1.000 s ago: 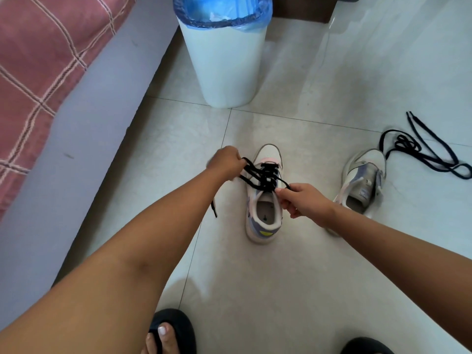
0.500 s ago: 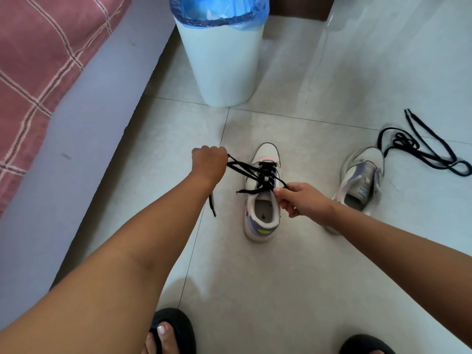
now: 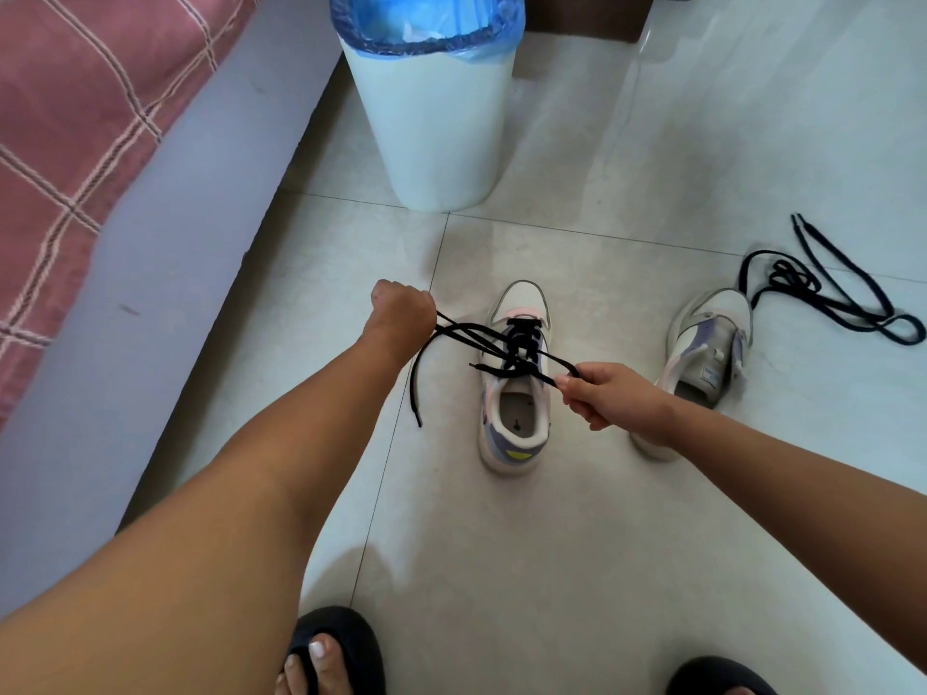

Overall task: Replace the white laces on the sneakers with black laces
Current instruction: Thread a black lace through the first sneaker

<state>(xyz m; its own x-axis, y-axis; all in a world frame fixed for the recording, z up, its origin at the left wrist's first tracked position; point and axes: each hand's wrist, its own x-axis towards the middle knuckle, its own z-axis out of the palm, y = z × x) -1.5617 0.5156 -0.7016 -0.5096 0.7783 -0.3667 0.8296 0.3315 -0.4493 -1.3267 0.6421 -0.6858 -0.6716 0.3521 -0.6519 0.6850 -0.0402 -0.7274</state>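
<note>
A white sneaker with grey and pink panels stands on the floor, toe pointing away, with a black lace threaded through its eyelets. My left hand grips the lace's left strands, pulled out taut to the left; one loose end hangs down to the floor. My right hand pinches the lace's right end just right of the shoe's opening. A second white sneaker without a lace stands to the right. Another black lace lies loose on the floor beyond it.
A white bin with a blue liner stands behind the sneakers. A grey bed edge with a pink checked cover runs along the left. My feet in black slippers show at the bottom.
My left hand has pulled the lace further out to the left, away from the shoe, drawing the strands taut. My right hand has shifted slightly right while pinching its end.
</note>
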